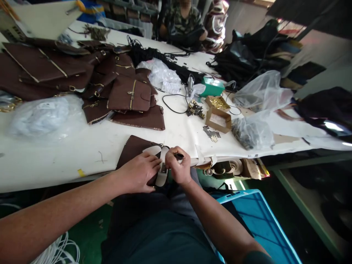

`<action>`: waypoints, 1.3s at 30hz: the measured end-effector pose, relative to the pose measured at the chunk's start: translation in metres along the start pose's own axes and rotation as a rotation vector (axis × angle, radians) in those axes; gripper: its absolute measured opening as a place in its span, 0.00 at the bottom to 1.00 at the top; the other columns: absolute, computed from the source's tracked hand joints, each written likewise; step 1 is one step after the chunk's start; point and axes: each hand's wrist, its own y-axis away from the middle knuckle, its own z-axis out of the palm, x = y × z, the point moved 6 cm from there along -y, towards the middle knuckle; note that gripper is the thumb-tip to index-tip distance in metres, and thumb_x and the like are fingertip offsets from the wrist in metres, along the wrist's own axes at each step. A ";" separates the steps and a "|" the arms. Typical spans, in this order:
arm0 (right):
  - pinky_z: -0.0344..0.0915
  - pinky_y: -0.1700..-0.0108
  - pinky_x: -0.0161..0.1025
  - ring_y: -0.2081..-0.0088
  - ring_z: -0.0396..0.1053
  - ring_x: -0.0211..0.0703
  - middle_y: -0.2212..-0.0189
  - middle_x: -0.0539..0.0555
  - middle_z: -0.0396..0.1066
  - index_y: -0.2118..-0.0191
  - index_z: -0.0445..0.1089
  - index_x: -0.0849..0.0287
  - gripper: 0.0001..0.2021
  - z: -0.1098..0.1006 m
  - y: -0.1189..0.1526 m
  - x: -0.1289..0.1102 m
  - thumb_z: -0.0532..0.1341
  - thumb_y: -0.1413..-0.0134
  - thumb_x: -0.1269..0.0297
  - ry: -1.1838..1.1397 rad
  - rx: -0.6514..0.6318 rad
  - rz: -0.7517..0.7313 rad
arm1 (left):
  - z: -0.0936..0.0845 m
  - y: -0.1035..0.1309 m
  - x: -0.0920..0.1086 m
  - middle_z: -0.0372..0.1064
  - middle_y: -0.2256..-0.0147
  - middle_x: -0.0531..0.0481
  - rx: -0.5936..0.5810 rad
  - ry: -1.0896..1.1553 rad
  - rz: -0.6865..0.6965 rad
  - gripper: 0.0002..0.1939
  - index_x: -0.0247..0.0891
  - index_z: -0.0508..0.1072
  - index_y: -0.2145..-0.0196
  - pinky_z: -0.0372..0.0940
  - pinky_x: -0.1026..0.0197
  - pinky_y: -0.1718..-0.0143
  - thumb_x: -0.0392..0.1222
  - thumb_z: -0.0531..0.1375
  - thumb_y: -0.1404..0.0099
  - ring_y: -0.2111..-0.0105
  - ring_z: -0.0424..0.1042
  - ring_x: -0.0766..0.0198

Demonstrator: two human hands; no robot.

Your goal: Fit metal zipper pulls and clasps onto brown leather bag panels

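Observation:
At the table's front edge lies a dark brown leather piece [131,148] with a zigzag-cut edge. Pale rounded strap ends and a metal buckle [164,168] show on it. My left hand [141,170] rests over the piece with its fingers stretched out, the fingertips beside the buckle. Close to the buckle on the other side, my right hand [179,165] is closed in a fist around a tool with a dark round end [179,156]. The tool's working tip is hidden by the hand and straps.
Brown leather bag panels [132,93] with zips are piled at the back left, near a clear plastic bag [41,117]. Small cardboard boxes [218,120] and loose metal fittings [195,109] lie to the right. A blue crate [258,212] stands below. Across the table sits a person [183,22].

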 end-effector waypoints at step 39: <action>0.63 0.68 0.34 0.72 0.68 0.39 0.76 0.47 0.69 0.67 0.67 0.57 0.24 0.008 -0.048 -0.083 0.64 0.36 0.39 -0.002 -0.347 -0.009 | 0.098 0.026 0.042 0.79 0.70 0.45 0.533 1.311 -0.988 0.29 0.33 0.82 0.62 0.65 0.58 0.66 0.66 0.64 0.36 0.68 0.75 0.51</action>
